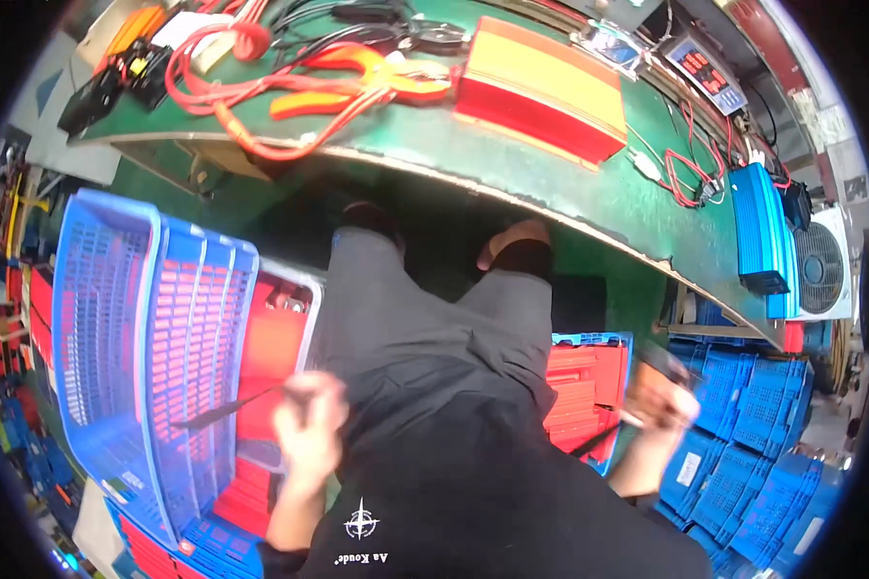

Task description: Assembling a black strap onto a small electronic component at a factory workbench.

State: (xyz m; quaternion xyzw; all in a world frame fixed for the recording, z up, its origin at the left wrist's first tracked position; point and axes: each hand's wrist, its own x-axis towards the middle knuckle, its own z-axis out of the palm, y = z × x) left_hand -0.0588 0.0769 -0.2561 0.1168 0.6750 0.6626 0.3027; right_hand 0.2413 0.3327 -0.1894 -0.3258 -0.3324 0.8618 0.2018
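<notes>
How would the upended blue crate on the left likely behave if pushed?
The blue crate stands on its side, so it would probably tip. Its slotted plastic walls suggest it is light and fairly stiff. The left hand beside it holds a thin dark tool.

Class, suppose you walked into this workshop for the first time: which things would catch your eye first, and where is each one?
The tall stack of blue plastic lattice crates at the person's left stands out, with the left hand beside it holding a thin dark tool. On the green workbench above lie a flat red-and-orange box and a tangle of red cables. At the right, the right hand hovers by a blue crate of red parts.
</notes>
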